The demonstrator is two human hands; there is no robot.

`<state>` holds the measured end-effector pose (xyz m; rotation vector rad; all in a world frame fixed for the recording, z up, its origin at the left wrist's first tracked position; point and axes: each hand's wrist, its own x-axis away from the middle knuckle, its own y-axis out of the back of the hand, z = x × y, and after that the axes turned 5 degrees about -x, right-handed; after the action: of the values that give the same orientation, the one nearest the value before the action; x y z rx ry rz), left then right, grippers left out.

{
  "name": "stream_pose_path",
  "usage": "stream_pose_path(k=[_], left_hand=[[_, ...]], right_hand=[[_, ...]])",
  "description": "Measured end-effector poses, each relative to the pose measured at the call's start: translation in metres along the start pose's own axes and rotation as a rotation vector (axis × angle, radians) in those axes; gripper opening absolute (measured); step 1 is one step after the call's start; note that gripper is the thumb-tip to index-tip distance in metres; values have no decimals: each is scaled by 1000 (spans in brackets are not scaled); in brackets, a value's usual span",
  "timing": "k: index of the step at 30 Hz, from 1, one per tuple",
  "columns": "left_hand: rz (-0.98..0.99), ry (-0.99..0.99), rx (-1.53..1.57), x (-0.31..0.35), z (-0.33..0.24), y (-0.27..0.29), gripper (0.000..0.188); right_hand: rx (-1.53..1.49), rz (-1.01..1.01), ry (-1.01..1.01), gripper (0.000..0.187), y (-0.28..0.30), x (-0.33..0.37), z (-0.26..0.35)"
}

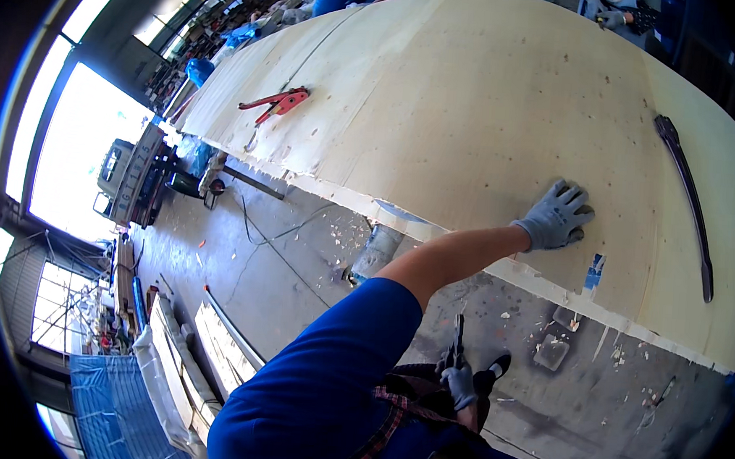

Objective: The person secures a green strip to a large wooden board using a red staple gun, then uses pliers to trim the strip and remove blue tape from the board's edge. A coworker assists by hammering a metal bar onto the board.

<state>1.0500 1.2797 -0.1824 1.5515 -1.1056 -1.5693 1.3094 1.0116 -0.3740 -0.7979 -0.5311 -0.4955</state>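
A broad stack of pale plywood sheets (477, 93) with rough, chipped edges spans the upper part of the view. My left hand (556, 216), in a grey glove, lies flat on the top sheet near its front edge, fingers spread. Lower down, beside my body, my right hand (459, 385) is closed in a matching glove. It grips a dark, narrow hand tool (458, 340) that points away from me; its exact kind is too small to tell. On the sheet, a red hand tool with two handles (284, 103) lies at the far left, and a black pry bar (691, 199) at the right.
Across the stack, a co-worker's gloved hand (612, 19) shows at the far edge. Wood chips litter the concrete floor (278, 249). Long boards (224, 351) lie at the left, near a blue tarp (117, 399). A truck (127, 177) stands by the bright doorway.
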Motion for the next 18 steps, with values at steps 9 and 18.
stream_pose_path(k=[9, 18], left_hand=[[-67, -18, -39, 2, 5, -14, 42], [914, 111, 1005, 184, -167, -28, 50]], right_hand=[[163, -478, 208, 38, 103, 11, 19], [109, -573, 239, 49, 198, -22, 38]])
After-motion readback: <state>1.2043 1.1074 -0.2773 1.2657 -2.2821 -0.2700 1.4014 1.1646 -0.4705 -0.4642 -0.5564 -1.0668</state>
